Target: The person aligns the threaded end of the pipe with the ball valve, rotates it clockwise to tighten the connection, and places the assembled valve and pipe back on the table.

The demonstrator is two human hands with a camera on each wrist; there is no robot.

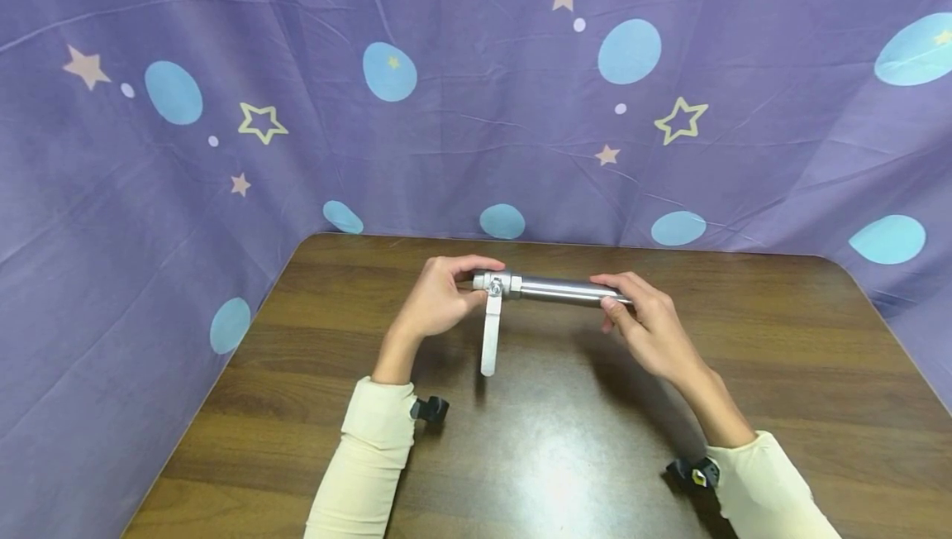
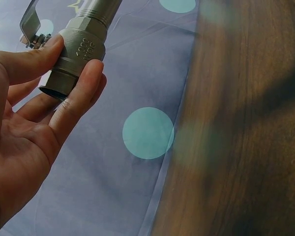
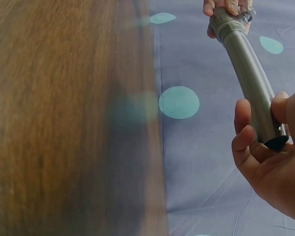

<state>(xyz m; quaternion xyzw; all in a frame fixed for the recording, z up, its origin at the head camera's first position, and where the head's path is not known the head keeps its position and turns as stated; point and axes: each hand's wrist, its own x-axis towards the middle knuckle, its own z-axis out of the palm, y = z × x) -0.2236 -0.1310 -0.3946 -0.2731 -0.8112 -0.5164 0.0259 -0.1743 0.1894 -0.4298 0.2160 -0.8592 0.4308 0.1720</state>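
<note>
A metal ball valve [image 1: 504,283] with a long lever handle [image 1: 491,336] is joined to a shiny steel pipe [image 1: 561,289]. My left hand [image 1: 439,299] grips the valve body at its free end, thumb on one side and fingers on the other, as the left wrist view shows. The lever points toward me, away from the pipe's line. My right hand [image 1: 650,324] holds the pipe's far end between thumb and fingers. In the right wrist view the pipe's dark open end [image 3: 277,142] shows beside the palm. Both hands hold the piece level above the table.
The brown wooden table [image 1: 297,407] lies under both arms and reflects a bright light patch. A purple curtain [image 1: 476,109] with blue ovals and stars hangs along its back and left side. Black wrist cameras sit at both cream sleeves [image 1: 372,440].
</note>
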